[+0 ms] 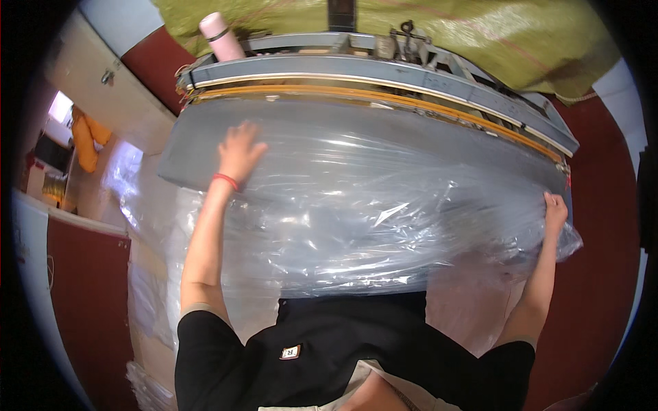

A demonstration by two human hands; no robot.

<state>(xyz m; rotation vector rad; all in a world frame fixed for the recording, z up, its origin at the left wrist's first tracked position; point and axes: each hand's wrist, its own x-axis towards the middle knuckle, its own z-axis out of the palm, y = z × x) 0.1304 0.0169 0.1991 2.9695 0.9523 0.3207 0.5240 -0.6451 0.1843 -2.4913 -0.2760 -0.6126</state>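
Observation:
A wide sheet of clear plastic film drapes over the grey table and down its near edge, creased and shiny. On the left, my left hand rests on or just above the film with its fingers spread, slightly blurred; a red band circles that wrist. At the right end, my right hand is closed on the film's edge, and a loose corner hangs beside it. Behind the table top runs a long metal bar machine with an orange strip along its front.
A pink bottle stands at the machine's back left. Yellow-green woven sheeting hangs behind. More clear film lies on the floor at left, near an open doorway with orange cloth. Dark red walls flank both sides.

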